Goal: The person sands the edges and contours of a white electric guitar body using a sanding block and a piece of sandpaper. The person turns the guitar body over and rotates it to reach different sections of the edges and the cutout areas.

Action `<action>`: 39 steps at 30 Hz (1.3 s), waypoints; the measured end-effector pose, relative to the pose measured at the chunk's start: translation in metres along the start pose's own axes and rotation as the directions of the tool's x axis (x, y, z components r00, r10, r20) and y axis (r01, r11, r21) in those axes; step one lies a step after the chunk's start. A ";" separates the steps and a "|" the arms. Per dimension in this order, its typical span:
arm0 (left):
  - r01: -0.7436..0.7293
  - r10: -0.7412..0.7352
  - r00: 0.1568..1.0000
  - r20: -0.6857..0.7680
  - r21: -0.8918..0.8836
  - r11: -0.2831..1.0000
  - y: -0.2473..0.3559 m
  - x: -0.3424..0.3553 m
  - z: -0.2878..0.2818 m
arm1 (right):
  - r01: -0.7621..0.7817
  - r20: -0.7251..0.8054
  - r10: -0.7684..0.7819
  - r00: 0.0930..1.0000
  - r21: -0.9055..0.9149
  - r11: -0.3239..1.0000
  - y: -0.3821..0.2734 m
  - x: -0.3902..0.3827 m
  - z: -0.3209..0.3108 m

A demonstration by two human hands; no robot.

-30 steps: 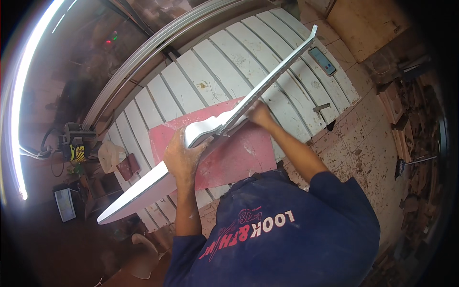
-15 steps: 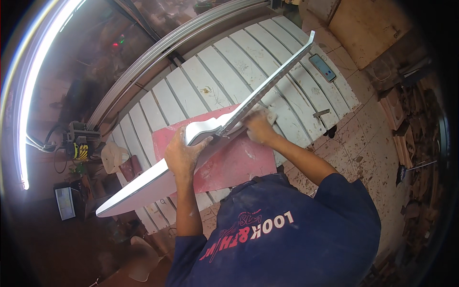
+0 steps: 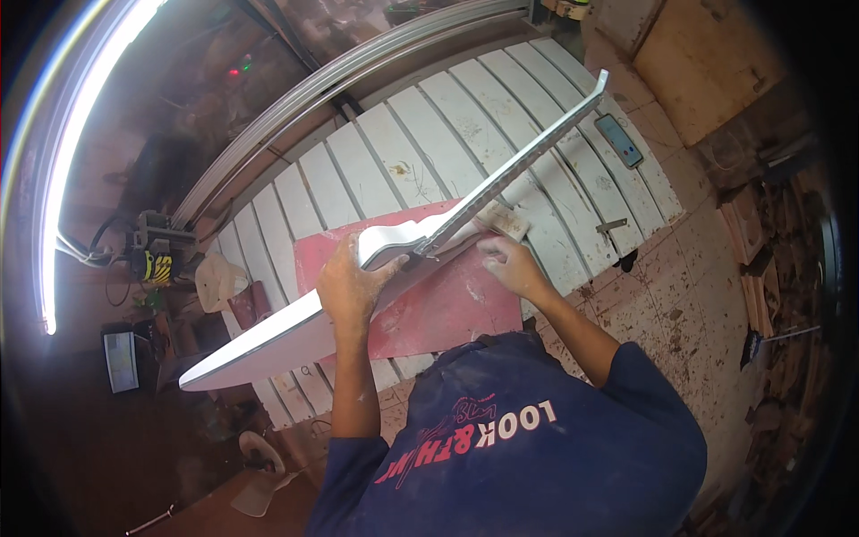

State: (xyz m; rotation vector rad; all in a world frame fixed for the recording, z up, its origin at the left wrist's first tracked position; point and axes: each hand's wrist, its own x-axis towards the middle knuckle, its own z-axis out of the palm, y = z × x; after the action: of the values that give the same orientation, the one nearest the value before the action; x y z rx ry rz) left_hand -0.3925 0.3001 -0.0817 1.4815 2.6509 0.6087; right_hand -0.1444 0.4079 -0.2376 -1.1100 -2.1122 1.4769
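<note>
A long white board (image 3: 259,345) with a wavy cut edge and a thin, bent arm (image 3: 537,148) stretches diagonally across the bench. It is tilted, its broad face toward me. My left hand (image 3: 352,286) is wrapped around it at the wavy middle part, thumb on the near side. My right hand (image 3: 514,270) is just right of the board with its fingers curled in; what they hold, if anything, is hidden. Beyond that hand lies a small pale, brown-stained block (image 3: 504,220). A dusty pink sheet (image 3: 447,309) is spread under the board.
The slatted white bench (image 3: 438,116) carries a phone (image 3: 619,141) and a small metal piece (image 3: 612,225) at its right. A metal rail (image 3: 358,72) runs along the far side. At left are a machine head (image 3: 157,251), a cream-coloured bag (image 3: 219,282) and a screen (image 3: 120,362).
My right hand has drawn back toward me, away from the board and the pale block, which now shows more plainly. My left hand keeps its hold. The whole view has shifted slightly.
</note>
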 end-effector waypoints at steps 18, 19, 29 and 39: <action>0.154 -0.134 0.988 -0.075 0.519 0.841 -0.118 -0.100 -0.101 | 0.082 -0.241 0.296 0.924 0.882 0.464 -0.042 0.061 0.030; 0.299 -0.326 0.943 -0.064 0.593 0.748 -0.119 -0.097 -0.139 | 0.096 -0.231 0.229 0.946 0.871 0.482 -0.040 0.059 0.030; 0.503 -0.375 0.860 -0.345 0.690 0.520 -0.128 -0.116 -0.138 | 0.027 -0.204 0.324 0.924 0.879 0.477 -0.031 0.052 0.027; -0.152 0.151 0.988 0.038 0.019 0.988 0.050 -0.073 0.013 | -0.019 -0.135 0.318 0.938 0.899 0.439 -0.047 0.042 0.023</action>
State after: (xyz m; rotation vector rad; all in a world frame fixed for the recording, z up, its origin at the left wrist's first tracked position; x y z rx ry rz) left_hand -0.3099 0.2671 -0.0869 1.6949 2.5428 0.5569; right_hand -0.2052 0.4171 -0.2114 -0.9849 -0.7272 1.9777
